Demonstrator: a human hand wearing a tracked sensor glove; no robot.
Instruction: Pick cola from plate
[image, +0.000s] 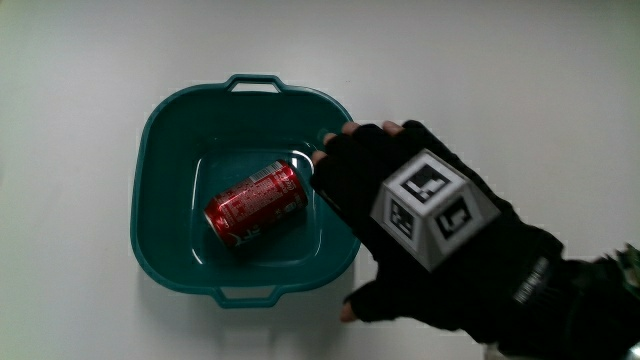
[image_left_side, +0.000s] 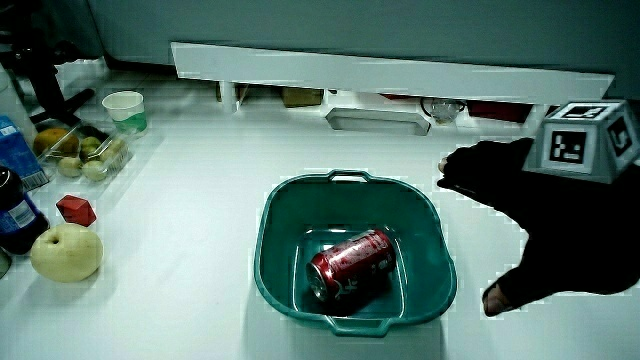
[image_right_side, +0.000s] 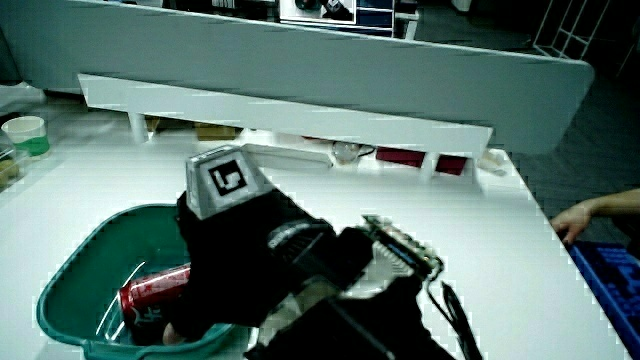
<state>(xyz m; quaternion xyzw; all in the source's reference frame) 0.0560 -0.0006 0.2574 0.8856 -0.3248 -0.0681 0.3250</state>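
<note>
Desk (image: 70, 60): white, holds the bowl.
Bowl (image: 160, 130): teal, on the desk.
Hands (image: 400, 225): over the bowl's rim, fingers spread, holding nothing.
Cola can (image: 256, 202): lying sideways in the bowl.
Risk: the round can may roll away if nudged.

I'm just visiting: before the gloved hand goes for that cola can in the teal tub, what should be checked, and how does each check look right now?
1. Red cola can lies on its side inside the teal plastic tub: ok.
2. Nothing else in the tub blocks the can: ok.
3. Black-gloved hand is over the tub's rim beside the can: ok.
4. Fingers spread, holding nothing: ok.
5. Hand touching the can: not ok.
6. Whether the can is full: cannot tell.
</note>
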